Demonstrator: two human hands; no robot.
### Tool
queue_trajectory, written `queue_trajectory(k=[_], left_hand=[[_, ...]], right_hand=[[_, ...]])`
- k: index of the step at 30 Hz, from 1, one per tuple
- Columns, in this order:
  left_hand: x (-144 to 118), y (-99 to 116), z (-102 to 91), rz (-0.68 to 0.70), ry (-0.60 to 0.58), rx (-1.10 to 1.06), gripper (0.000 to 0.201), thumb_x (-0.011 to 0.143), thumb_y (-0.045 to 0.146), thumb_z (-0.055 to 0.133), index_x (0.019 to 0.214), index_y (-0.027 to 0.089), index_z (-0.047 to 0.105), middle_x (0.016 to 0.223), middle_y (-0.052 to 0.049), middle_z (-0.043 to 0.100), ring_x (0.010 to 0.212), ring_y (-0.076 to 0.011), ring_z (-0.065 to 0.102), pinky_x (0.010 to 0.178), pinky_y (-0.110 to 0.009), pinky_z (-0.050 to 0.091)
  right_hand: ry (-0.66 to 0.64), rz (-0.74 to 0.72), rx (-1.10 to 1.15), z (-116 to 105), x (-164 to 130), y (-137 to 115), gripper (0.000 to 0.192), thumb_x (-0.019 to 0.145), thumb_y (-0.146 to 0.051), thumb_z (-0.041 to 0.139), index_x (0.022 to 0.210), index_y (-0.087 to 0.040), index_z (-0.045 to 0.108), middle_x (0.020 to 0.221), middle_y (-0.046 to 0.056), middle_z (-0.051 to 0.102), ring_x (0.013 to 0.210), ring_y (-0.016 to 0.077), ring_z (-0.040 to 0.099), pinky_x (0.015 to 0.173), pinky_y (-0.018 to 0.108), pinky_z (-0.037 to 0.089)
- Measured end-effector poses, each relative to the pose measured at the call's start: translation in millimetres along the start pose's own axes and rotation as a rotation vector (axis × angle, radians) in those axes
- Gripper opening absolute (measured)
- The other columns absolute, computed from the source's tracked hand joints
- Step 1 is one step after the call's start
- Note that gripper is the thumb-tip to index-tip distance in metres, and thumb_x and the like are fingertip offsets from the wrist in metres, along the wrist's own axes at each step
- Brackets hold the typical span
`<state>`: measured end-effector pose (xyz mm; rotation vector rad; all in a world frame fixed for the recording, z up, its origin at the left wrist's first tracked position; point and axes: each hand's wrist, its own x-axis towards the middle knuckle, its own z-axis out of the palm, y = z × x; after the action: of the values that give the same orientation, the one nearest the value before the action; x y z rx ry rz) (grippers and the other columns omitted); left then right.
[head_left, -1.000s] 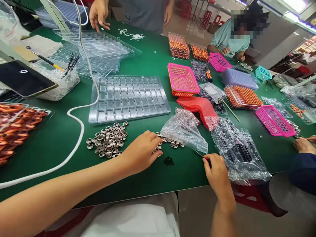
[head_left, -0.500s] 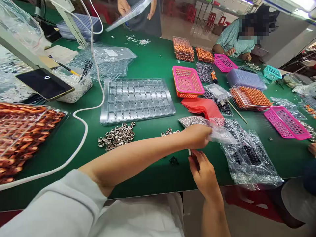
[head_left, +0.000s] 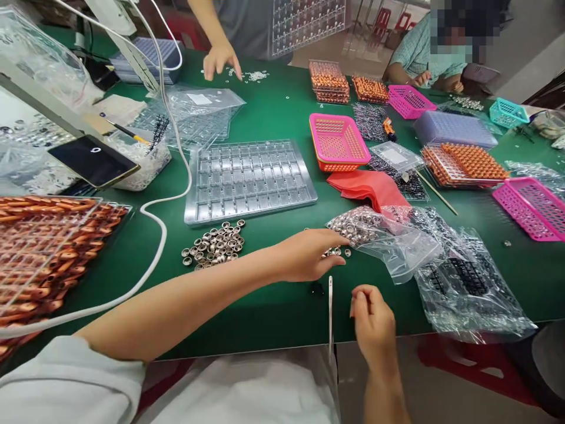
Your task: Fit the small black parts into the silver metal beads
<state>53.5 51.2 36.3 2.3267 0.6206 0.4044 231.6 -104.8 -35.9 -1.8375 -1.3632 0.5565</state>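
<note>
My left hand reaches across the table with its thumb and fingers apart, over a few small metal cups. Just beyond its fingertips lies a clear plastic bag with many metal cups inside. My right hand is closed near the table's front edge; a sliver of something reddish-brown shows at its fingers, too hidden to name. Between the hands a slim, pale strip-like tool extends over the edge. Small dark pieces lie beneath my left wrist. A larger pile of metal cups sits left of my forearm.
A clear compartment tray lies ahead, with stacked pink baskets to its right. Orange parts fill a tray at left, beside a white cable. Across the table a co-worker's hand hovers near small clear pieces.
My left hand has let go of the bag and drawn back left, opening. My right hand has moved down and right, away from the pale tool. The co-worker opposite has lowered one hand towards the table.
</note>
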Motion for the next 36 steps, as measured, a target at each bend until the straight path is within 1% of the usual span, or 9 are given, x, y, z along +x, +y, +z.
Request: queue_trajectory(k=[1, 3, 8, 12, 18, 21, 25, 30, 36], left_hand=[[-9.3, -4.2, 8.5, -0.018, 0.093, 0.057, 0.035, 0.1, 0.024, 0.058, 0.133, 0.014, 0.059, 0.138, -0.017, 0.062, 0.13, -0.0295, 0.058, 0.108, -0.045, 0.05], [-21.4, -11.8, 28.0, -0.014, 0.147, 0.18, 0.036, 0.095, 0.022, 0.064, 0.129, 0.009, 0.061, 0.145, -0.023, 0.055, 0.14, -0.0371, 0.047, 0.115, -0.055, 0.043], [-27.5, -20.4, 52.2, 0.017, 0.167, 0.275, 0.037, 0.096, 0.024, 0.062, 0.131, 0.01, 0.059, 0.148, -0.024, 0.051, 0.146, -0.0406, 0.039, 0.117, -0.062, 0.04], [-28.2, -20.5, 50.8, 0.05, 0.176, 0.249, 0.033, 0.098, 0.021, 0.056, 0.129, 0.009, 0.06, 0.144, -0.023, 0.055, 0.143, -0.0393, 0.042, 0.117, -0.061, 0.042], [-33.6, -22.8, 31.6, 0.004, 0.275, 0.188, 0.026, 0.1, 0.012, 0.045, 0.118, 0.014, 0.064, 0.134, -0.018, 0.062, 0.131, -0.0317, 0.054, 0.111, -0.056, 0.047], [-46.9, -20.8, 9.4, -0.069, 0.243, 0.181, 0.025, 0.099, 0.013, 0.046, 0.114, 0.015, 0.066, 0.123, -0.017, 0.066, 0.118, -0.031, 0.059, 0.099, -0.051, 0.054], [-77.8, -17.3, -8.8, -0.17, 0.163, 0.214, 0.024, 0.099, 0.017, 0.045, 0.11, 0.013, 0.067, 0.108, -0.014, 0.066, 0.104, -0.0301, 0.061, 0.088, -0.047, 0.056], [-107.7, -24.1, 4.3, -0.234, 0.124, 0.198, 0.023, 0.099, 0.018, 0.045, 0.109, 0.015, 0.066, 0.105, -0.012, 0.067, 0.1, -0.0268, 0.063, 0.084, -0.042, 0.057], [-114.6, -15.0, 21.6, -0.235, 0.12, 0.269, 0.018, 0.098, 0.015, 0.046, 0.104, 0.017, 0.063, 0.1, -0.009, 0.066, 0.086, -0.0221, 0.066, 0.075, -0.034, 0.057]], right_hand=[[0.089, -0.074, -0.133, 7.3, -0.9, -1.7, 0.023, 0.099, -0.034, 0.044, 0.091, -0.02, 0.06, 0.074, 0.004, 0.064, 0.063, 0.0167, 0.061, 0.057, 0.027, 0.046], [0.177, -0.186, -0.338, 20.1, -2.0, -6.3, 0.021, 0.099, -0.028, 0.042, 0.093, -0.02, 0.061, 0.084, 0.007, 0.068, 0.071, 0.0182, 0.064, 0.059, 0.027, 0.044], [0.152, -0.273, -0.6, 29.9, -2.8, -13.0, 0.02, 0.099, -0.018, 0.04, 0.097, -0.02, 0.059, 0.085, 0.006, 0.066, 0.067, 0.0165, 0.062, 0.055, 0.027, 0.039], [0.137, -0.272, -0.623, 25.9, -1.0, -12.6, 0.019, 0.099, -0.017, 0.04, 0.098, -0.019, 0.059, 0.086, 0.005, 0.066, 0.067, 0.0162, 0.062, 0.055, 0.027, 0.04], [0.085, -0.251, -0.291, 17.3, -13.2, -22.9, 0.017, 0.101, -0.029, 0.049, 0.089, -0.021, 0.057, 0.078, 0.002, 0.061, 0.066, 0.0136, 0.059, 0.062, 0.025, 0.046], [-0.027, -0.235, -0.351, 16.9, -28.9, -33.3, 0.029, 0.099, -0.046, 0.055, 0.083, -0.022, 0.054, 0.075, 0.0, 0.058, 0.061, 0.0127, 0.058, 0.054, 0.024, 0.042], [-0.065, -0.228, -0.51, 21.2, -40.0, -41.1, 0.041, 0.098, -0.06, 0.048, 0.084, -0.022, 0.052, 0.074, 0.0, 0.059, 0.052, 0.0127, 0.056, 0.045, 0.025, 0.032], [-0.072, -0.188, -0.575, 25.1, -36.5, -43.1, 0.041, 0.102, -0.054, 0.041, 0.077, -0.023, 0.05, 0.069, 0.0, 0.058, 0.046, 0.0125, 0.051, 0.045, 0.026, 0.025], [-0.068, -0.074, -0.486, 26.8, -31.2, -45.0, 0.039, 0.098, -0.049, 0.044, 0.069, -0.023, 0.051, 0.062, 0.0, 0.057, 0.048, 0.0134, 0.05, 0.047, 0.026, 0.025]])
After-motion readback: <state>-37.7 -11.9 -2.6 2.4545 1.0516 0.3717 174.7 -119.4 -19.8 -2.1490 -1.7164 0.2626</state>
